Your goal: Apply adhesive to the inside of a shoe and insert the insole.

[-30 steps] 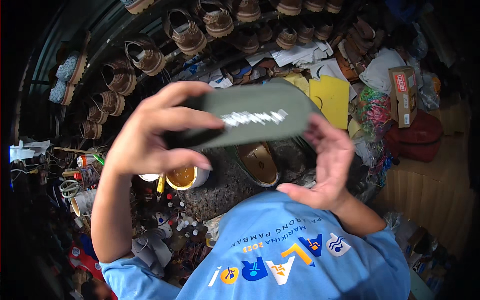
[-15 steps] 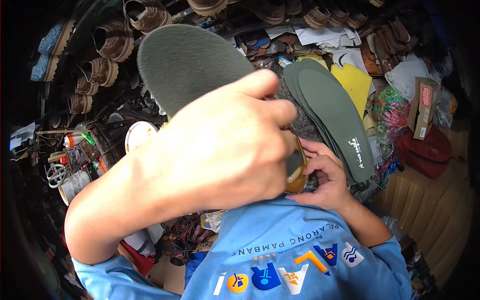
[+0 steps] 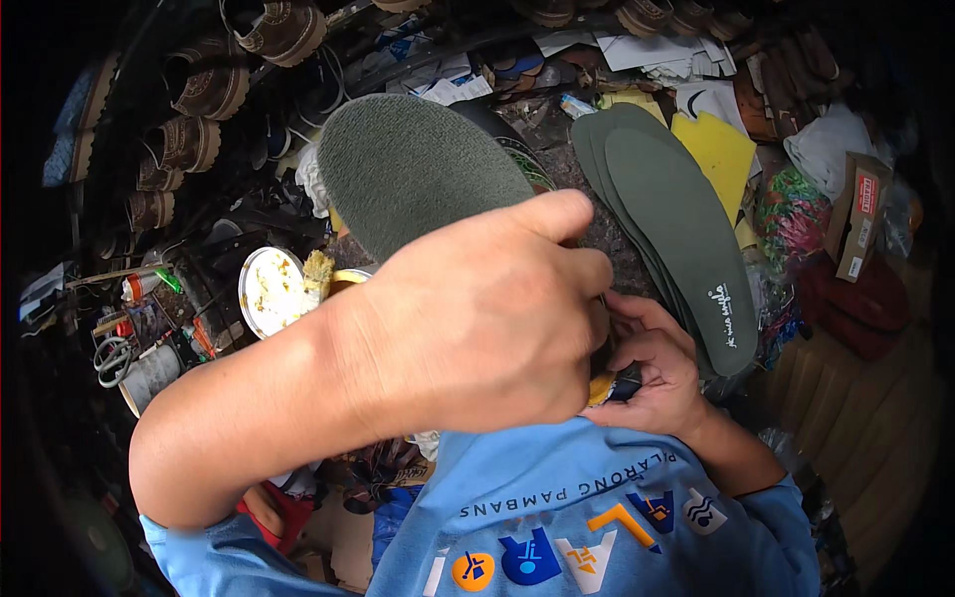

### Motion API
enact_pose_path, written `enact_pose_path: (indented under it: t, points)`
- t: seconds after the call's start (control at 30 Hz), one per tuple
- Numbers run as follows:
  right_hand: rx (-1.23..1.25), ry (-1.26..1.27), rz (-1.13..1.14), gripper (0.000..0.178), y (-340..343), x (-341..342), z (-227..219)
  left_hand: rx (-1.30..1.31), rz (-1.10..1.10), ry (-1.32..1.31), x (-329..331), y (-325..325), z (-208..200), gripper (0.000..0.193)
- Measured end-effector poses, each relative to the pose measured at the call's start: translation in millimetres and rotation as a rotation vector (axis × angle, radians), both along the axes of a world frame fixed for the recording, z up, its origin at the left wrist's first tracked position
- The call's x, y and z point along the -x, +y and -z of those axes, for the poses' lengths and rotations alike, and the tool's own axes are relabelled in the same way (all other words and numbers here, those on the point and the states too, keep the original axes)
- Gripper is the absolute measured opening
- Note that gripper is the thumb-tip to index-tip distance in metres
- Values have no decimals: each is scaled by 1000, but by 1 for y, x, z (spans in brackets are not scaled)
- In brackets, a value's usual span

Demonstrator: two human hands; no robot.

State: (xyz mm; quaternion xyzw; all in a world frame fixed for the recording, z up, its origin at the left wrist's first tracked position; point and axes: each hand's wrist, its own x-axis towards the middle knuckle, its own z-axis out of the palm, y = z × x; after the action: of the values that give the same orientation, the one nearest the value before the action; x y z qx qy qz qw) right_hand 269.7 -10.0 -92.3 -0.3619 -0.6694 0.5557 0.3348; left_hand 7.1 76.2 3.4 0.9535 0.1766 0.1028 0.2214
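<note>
My left hand [image 3: 487, 308] is a closed fist in the middle, gripping a dark green insole [image 3: 413, 164]. The insole's rounded, rough-textured end sticks out up and to the left, while its other end is hidden under the hand. Close against the fist, my right hand [image 3: 662, 373] has its fingers curled around a dark and yellow piece [image 3: 602, 388]. Most of that piece is covered, so its kind cannot be made out. A stack of smooth green insoles [image 3: 671, 219] lies just beyond my right hand.
Brown shoes [image 3: 209, 80] line the far left and the back. A white lid [image 3: 274, 289] with yellowish smears and a brush [image 3: 318, 274] are left of my forearm. Yellow sheets [image 3: 716, 159], a cardboard box [image 3: 858, 214] and a red bag [image 3: 856, 308] are at right.
The insole's end has shifted right and slightly down. My left fist has moved a little to the right and down. The right hand's fingers have closed further around the dark and yellow piece.
</note>
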Motion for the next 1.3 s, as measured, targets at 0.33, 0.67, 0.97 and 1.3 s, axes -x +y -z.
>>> enact_pose_path:
  t: [0.33,0.67,0.97,1.3]
  points:
    - [-515,-312,-52,34,17,5,-51,-109,130,260,-23,-15,-16,17]
    - [-879,-664,-471,8,19,25,-66,-114,-34,178,-26,-22,-9,14]
    - [-804,-788,-596,6,18,36,-75,-357,-729,-96,15,-40,-51,48]
    - [-748,-901,-517,8,-9,69,-61,592,-1277,-219,-23,-97,-8,13]
